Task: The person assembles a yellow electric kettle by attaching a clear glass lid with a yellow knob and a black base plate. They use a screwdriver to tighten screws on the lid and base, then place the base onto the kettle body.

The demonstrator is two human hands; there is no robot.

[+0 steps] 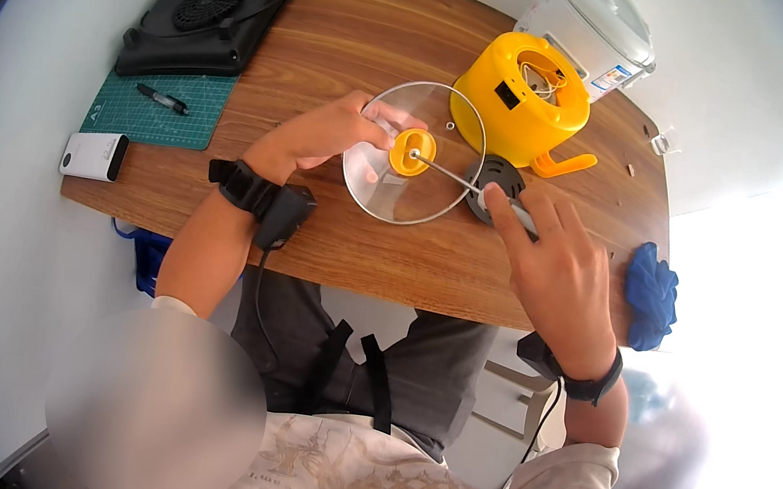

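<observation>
A round glass lid [438, 201] with a metal rim lies on the wooden table in front of me, a yellow knob [398, 161] at its middle. My left hand [338, 129] reaches over the lid's left rim, its fingers closed about the knob's upper left side. In my right hand [554, 262] is a screwdriver [456, 180] with a light grey handle. Its thin shaft slants leftward across the lid, and the tip meets a small metal fastener in the knob's centre. Partly under the lid's right rim, next to the screwdriver handle, is a dark slotted disc [506, 176].
Behind the lid stands a yellow housing [496, 104] with loose wires inside; a white rice cooker [583, 21] is behind it. A small ring [449, 126] lies nearby. Leftward are a black laptop cooler [214, 14], green cutting mat [169, 118], pen [162, 99] and white box-shaped device [94, 155]. Blue cloth [650, 296] hangs at right.
</observation>
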